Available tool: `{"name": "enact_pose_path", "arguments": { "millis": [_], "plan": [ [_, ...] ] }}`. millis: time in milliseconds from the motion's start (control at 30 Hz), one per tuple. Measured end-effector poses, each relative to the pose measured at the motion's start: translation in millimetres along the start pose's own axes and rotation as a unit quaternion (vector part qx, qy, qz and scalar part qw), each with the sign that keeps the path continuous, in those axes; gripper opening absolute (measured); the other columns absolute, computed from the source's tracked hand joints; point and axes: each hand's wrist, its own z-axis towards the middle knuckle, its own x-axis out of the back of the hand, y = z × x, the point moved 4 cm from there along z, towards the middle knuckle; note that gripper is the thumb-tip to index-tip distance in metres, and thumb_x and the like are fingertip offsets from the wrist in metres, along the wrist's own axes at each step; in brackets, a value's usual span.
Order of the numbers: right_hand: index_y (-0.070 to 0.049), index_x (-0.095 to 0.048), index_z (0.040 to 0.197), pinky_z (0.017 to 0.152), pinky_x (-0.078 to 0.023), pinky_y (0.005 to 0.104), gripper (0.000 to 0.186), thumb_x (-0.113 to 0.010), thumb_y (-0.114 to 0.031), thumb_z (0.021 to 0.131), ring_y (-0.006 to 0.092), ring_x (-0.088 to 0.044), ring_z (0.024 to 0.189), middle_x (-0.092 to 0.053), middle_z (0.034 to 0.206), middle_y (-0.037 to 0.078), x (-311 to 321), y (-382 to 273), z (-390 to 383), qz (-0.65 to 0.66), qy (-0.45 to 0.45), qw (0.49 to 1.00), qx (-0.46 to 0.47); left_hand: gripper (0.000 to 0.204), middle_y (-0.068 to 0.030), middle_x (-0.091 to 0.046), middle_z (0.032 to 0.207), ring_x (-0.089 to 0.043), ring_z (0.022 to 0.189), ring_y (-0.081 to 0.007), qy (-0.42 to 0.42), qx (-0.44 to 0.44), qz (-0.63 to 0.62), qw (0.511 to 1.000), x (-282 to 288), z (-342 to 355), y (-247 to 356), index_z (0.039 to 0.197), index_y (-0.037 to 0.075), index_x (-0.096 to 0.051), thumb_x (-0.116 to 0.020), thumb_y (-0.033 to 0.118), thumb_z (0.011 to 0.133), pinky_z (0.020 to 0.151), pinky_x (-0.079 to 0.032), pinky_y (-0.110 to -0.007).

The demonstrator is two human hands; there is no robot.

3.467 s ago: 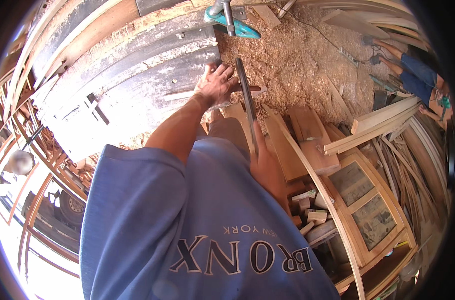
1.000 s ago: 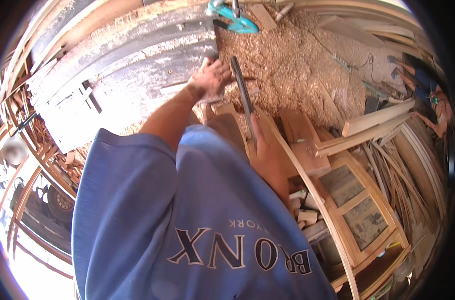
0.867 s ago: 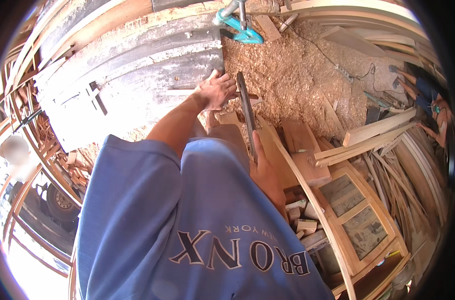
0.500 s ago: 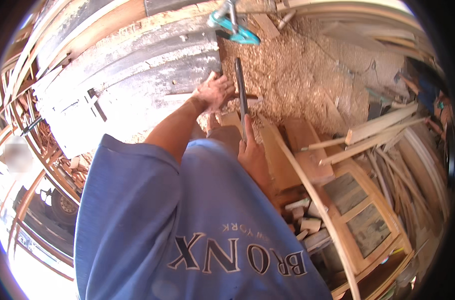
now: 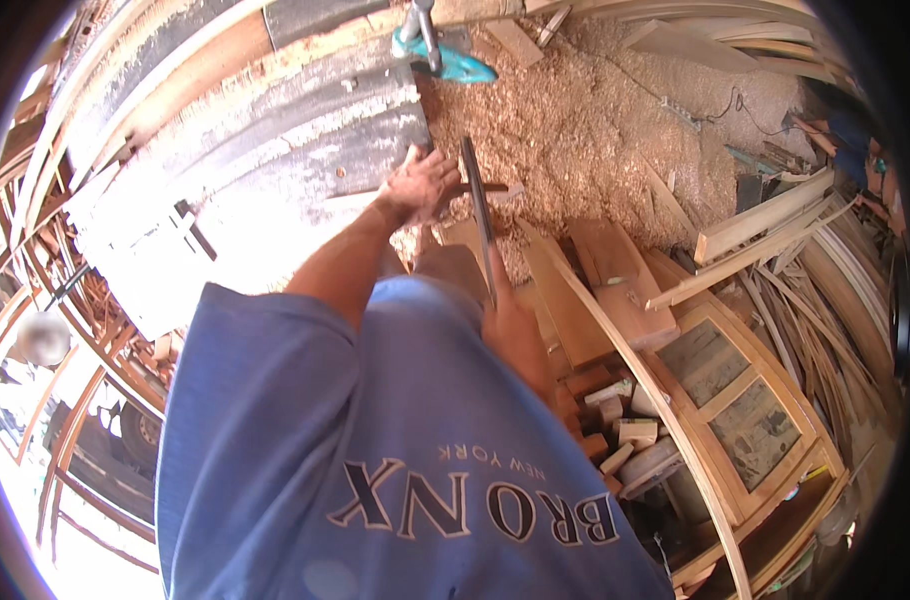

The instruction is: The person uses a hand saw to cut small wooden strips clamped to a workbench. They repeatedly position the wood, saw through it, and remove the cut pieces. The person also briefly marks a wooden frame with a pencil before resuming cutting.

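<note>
My right hand point(image 5: 512, 320) is closed round the near end of a long, narrow, dark metal tool point(image 5: 477, 195) that looks like a file. It points away from me, its far end past the bench edge. My left hand point(image 5: 422, 186) rests at the right edge of the bench point(image 5: 360, 150), fingers curled over a slim brown strip point(image 5: 493, 188) with a pale tip. That strip sticks out to the right beyond the bench, and the tool crosses it close to my left fingers. Whether the two touch, I cannot tell.
A turquoise tool point(image 5: 445, 62) stands at the bench's far corner. Wood shavings point(image 5: 585, 140) cover the floor. At the right are boards point(image 5: 625, 300), a long pale strip point(image 5: 665, 400), a paned wooden frame point(image 5: 705, 400), offcuts point(image 5: 635, 432) and another person point(image 5: 855, 150).
My right hand has drawn the file-like tool back toward me, so its far end sits nearer. My left hand stays on the strip. The whole view has shifted slightly.
</note>
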Motion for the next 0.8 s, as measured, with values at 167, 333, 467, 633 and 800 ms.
{"name": "enact_pose_path", "arguments": {
  "millis": [167,333,467,633,800],
  "plan": [
    [-0.020,-0.019,0.157,0.074,-0.050,0.0559,0.068,-0.045,-0.011,0.094,0.0494,-0.063,0.081,-0.064,0.087,0.033,19,-19,6,0.023,0.021,0.999,0.033,0.048,-0.0109,-0.049,0.123,-0.042,0.124,-0.0274,0.119,-0.044,0.038,0.991,-8,-1,-3,0.124,0.004,-0.052,-0.061,0.029,0.083,0.104,-0.031,-0.054],
    [-0.022,-0.019,0.156,0.077,-0.048,0.0579,0.069,-0.045,-0.011,0.094,0.0510,-0.063,0.086,-0.063,0.090,0.035,34,-39,10,0.054,0.027,0.998,0.029,0.086,-0.0077,-0.042,0.146,-0.033,0.139,-0.0256,0.044,0.003,0.015,0.999,-15,8,-5,0.145,0.006,-0.042,-0.077,0.045,0.076,0.118,-0.021,-0.052],
    [-0.026,-0.019,0.156,0.080,-0.048,0.0577,0.069,-0.047,-0.012,0.094,0.0522,-0.063,0.088,-0.063,0.091,0.036,20,-19,-4,0.062,0.003,0.998,0.009,0.085,-0.0078,-0.046,0.143,-0.037,0.135,-0.0221,0.022,-0.018,0.011,1.000,-15,6,-3,0.143,0.007,-0.044,-0.078,0.043,0.074,0.116,-0.023,-0.050],
    [-0.025,-0.016,0.157,0.082,-0.048,0.0567,0.073,-0.049,-0.012,0.093,0.0522,-0.062,0.091,-0.063,0.098,0.036,19,-12,17,0.052,-0.004,0.999,0.005,0.087,-0.0081,-0.046,0.142,-0.040,0.131,-0.0231,0.038,-0.011,-0.004,0.999,-17,7,-2,0.141,0.006,-0.046,-0.078,0.045,0.070,0.115,-0.024,-0.051],
    [-0.022,-0.014,0.157,0.081,-0.049,0.0563,0.074,-0.049,-0.011,0.093,0.0518,-0.062,0.091,-0.063,0.102,0.036,27,-24,9,0.083,0.034,0.993,0.081,0.074,-0.0076,-0.052,0.124,-0.045,0.122,-0.0238,0.141,-0.036,-0.001,0.989,-15,8,-5,0.125,0.004,-0.054,-0.080,0.037,0.064,0.108,-0.030,-0.047]
  ]
}}
